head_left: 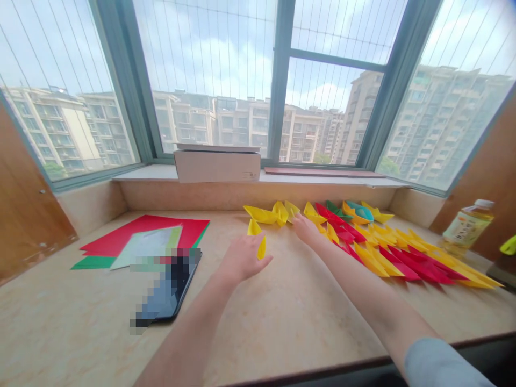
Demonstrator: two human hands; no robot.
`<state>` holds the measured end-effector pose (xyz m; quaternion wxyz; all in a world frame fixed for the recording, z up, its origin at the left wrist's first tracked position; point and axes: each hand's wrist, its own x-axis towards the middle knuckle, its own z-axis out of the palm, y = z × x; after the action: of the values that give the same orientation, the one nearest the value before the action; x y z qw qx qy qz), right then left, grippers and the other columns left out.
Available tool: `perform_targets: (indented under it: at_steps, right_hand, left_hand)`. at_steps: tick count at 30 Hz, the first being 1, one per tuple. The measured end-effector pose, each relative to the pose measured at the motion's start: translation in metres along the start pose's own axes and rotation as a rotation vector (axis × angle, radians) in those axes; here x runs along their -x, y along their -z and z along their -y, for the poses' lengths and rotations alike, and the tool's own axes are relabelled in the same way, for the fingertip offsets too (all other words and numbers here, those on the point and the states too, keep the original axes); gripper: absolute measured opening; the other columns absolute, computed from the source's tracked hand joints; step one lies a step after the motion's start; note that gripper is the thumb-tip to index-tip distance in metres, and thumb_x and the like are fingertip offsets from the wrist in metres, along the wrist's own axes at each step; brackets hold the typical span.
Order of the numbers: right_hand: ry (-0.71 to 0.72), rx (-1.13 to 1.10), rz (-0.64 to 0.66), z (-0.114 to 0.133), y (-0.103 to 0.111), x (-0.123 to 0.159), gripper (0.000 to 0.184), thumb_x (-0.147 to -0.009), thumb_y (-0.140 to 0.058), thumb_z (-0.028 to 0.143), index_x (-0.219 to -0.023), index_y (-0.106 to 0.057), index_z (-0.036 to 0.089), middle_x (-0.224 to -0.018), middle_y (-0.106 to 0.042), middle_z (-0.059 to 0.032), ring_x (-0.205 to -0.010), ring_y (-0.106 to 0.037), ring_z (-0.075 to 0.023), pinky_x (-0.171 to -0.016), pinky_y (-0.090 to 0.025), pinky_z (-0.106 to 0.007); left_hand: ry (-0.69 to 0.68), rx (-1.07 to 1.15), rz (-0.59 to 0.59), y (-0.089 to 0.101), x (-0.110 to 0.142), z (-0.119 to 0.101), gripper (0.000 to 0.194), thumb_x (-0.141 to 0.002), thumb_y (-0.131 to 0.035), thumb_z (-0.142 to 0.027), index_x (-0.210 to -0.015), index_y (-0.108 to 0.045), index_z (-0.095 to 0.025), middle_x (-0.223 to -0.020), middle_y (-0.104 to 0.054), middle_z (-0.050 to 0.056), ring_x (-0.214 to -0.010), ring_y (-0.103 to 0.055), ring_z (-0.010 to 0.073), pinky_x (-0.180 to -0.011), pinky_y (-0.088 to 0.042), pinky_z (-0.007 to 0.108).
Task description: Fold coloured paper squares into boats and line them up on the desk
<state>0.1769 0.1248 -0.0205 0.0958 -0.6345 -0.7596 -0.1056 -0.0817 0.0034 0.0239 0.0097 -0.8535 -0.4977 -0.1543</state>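
Note:
My left hand (244,257) is around a yellow paper boat (254,228); its fingers cross the boat, which shows above them and between fingers and thumb. Farther right, my right hand (305,230) reaches to the back of the counter, its fingertips closed at the edge of a pale yellow paper boat (291,209). Part of that boat is hidden by the fingers. Just left of it stand another yellow folded boat (279,214) and a long yellow boat (260,214).
Rows of yellow and red paper boats (427,263) fill the right side, with a drink bottle (467,226) beyond. On the left lie red sheets (153,228), a green sheet (93,262) and a phone (177,290). A white box (217,165) stands on the window ledge.

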Motion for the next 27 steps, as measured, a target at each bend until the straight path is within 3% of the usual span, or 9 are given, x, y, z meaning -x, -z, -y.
perform_targets:
  at_steps: [4, 8, 12, 16, 21, 24, 27]
  right_hand:
    - [-0.055, 0.033, 0.026, -0.012, -0.004, -0.013, 0.027, -0.098, -0.062, 0.032, -0.120, -0.062, 0.015, -0.120, -0.063, -0.0088, -0.102, -0.065, -0.0218, -0.087, -0.056, -0.042]
    - [-0.131, 0.053, 0.035, -0.026, -0.004, -0.021, 0.032, -0.098, -0.062, 0.033, -0.124, -0.060, 0.015, -0.122, -0.062, -0.0099, -0.103, -0.065, -0.0230, -0.087, -0.056, -0.043]
    - [-0.204, 0.067, 0.020, -0.034, -0.003, -0.021, 0.032, -0.098, -0.062, 0.034, -0.123, -0.060, 0.015, -0.121, -0.062, -0.0098, -0.102, -0.065, -0.0225, -0.086, -0.057, -0.042]
    - [-0.229, 0.078, -0.029, -0.035, -0.003, -0.013, 0.023, -0.101, -0.056, 0.030, -0.110, -0.065, 0.012, -0.111, -0.066, -0.0101, -0.097, -0.066, -0.0209, -0.085, -0.055, -0.038]
    - [-0.186, 0.084, -0.095, -0.031, 0.001, -0.002, 0.030, -0.100, -0.047, 0.019, -0.092, -0.072, 0.007, -0.104, -0.069, -0.0205, -0.102, -0.065, -0.0283, -0.088, -0.049, -0.037]
    - [-0.137, 0.087, -0.143, -0.022, 0.008, -0.001, 0.028, -0.098, -0.050, 0.024, -0.103, -0.072, 0.007, -0.113, -0.067, -0.0223, -0.113, -0.058, -0.0344, -0.094, -0.043, -0.043]
    - [-0.021, 0.072, -0.175, -0.004, 0.017, -0.006, 0.033, -0.100, -0.047, 0.024, -0.126, -0.064, 0.014, -0.130, -0.062, -0.0174, -0.122, -0.053, -0.0292, -0.102, -0.038, -0.040]
  left_hand:
    - [-0.048, -0.007, -0.009, -0.001, 0.001, -0.001, 0.052, -0.087, -0.061, -0.050, -0.128, -0.060, -0.018, -0.122, -0.069, 0.014, -0.112, -0.064, 0.0302, -0.099, -0.046, 0.042]
    - [-0.061, -0.014, -0.001, 0.001, 0.001, -0.002, 0.053, -0.084, -0.063, -0.056, -0.121, -0.062, -0.019, -0.116, -0.071, 0.014, -0.110, -0.065, 0.0319, -0.098, -0.045, 0.043]
    - [-0.024, -0.054, 0.090, 0.002, 0.002, -0.002, 0.046, -0.085, -0.061, -0.054, -0.116, -0.064, -0.019, -0.110, -0.073, 0.014, -0.106, -0.066, 0.0328, -0.093, -0.047, 0.044]
    - [-0.011, -0.088, 0.119, 0.003, 0.003, -0.002, 0.043, -0.088, -0.059, -0.046, -0.119, -0.063, -0.017, -0.110, -0.072, 0.016, -0.105, -0.066, 0.0344, -0.092, -0.048, 0.046]
    - [-0.010, -0.123, 0.122, 0.002, 0.004, -0.001, 0.037, -0.089, -0.058, -0.040, -0.117, -0.064, -0.016, -0.113, -0.071, 0.017, -0.108, -0.065, 0.0331, -0.094, -0.048, 0.045]
    - [-0.012, -0.146, 0.136, 0.002, 0.003, 0.000, 0.034, -0.090, -0.057, -0.037, -0.114, -0.065, -0.015, -0.113, -0.071, 0.017, -0.107, -0.065, 0.0322, -0.093, -0.049, 0.044]
    - [-0.026, -0.157, 0.153, 0.002, 0.004, 0.002, 0.028, -0.088, -0.059, -0.033, -0.108, -0.067, -0.015, -0.111, -0.072, 0.016, -0.104, -0.066, 0.0316, -0.091, -0.050, 0.043]
